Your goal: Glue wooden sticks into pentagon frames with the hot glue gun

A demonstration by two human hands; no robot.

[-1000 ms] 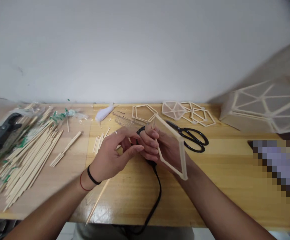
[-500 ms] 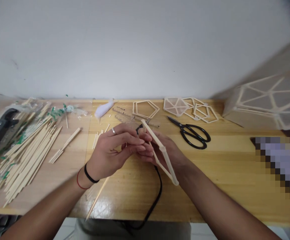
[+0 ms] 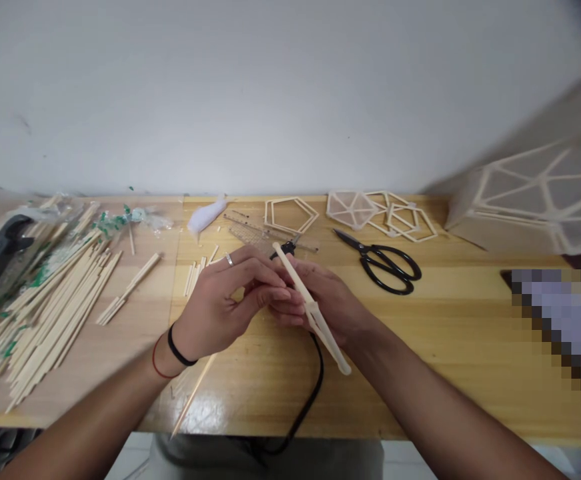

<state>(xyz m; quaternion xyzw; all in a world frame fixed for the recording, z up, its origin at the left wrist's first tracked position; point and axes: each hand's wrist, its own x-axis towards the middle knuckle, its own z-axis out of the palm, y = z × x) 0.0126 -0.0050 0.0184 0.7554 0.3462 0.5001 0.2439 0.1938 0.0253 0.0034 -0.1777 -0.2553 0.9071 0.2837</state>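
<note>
A small frame of pale wooden sticks (image 3: 330,339), with thickened joints, is seen nearly edge-on above the table's middle. My right hand (image 3: 327,297) is closed around its far side, with fingers curled behind the sticks. From the left, my left hand (image 3: 230,293) brings thumb and fingers together in a pinch against the frame and the right fingertips. Whatever lies inside that pinch is hidden. Just beyond the hands is a black object (image 3: 286,249), mostly covered. A black cord (image 3: 315,393) curves from under the hands to the table's front edge.
Many wooden sticks (image 3: 65,307) and a black-handled tool (image 3: 0,267) lie left. Behind the hands are a white bag (image 3: 207,215), a clear ruler (image 3: 250,233) and a pentagon frame (image 3: 269,217). Black scissors (image 3: 393,267) lie right, before a large paper-covered stick structure (image 3: 530,200).
The stick frame has turned from a slanted open view to nearly edge-on and shifted slightly left. Both hands keep almost the same place and grip.
</note>
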